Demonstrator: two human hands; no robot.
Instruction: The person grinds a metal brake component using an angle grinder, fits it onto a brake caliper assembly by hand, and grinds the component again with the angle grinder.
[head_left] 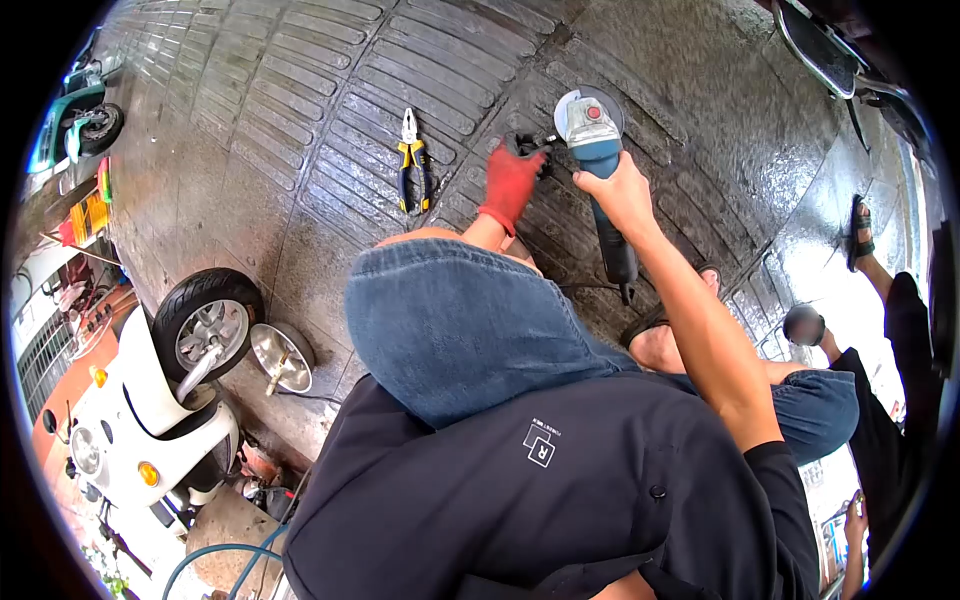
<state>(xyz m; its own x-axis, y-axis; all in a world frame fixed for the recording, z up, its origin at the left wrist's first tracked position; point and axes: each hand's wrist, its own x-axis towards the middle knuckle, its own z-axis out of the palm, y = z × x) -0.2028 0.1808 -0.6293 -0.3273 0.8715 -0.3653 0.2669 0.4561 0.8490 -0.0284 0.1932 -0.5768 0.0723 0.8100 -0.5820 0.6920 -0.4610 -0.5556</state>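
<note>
My right hand (622,195), bare, is wrapped round the body of a blue and grey angle grinder (600,150). Its disc (568,104) shows at the far end, above the tiled floor. To the left of the grinder head, my left hand (510,183) wears a red glove with dark fingers. Those fingers are closed on a small metal piece (551,139) whose tip points toward the disc; its kind is too small to make out. Combination pliers (413,172) with yellow and black handles lie on the floor left of my gloved hand.
A white scooter (150,430) with its front wheel (208,325) stands at lower left, a round metal bowl (283,357) beside it. The grinder's cord (585,287) runs near my foot. Another person in dark clothes (905,330) is at the right edge.
</note>
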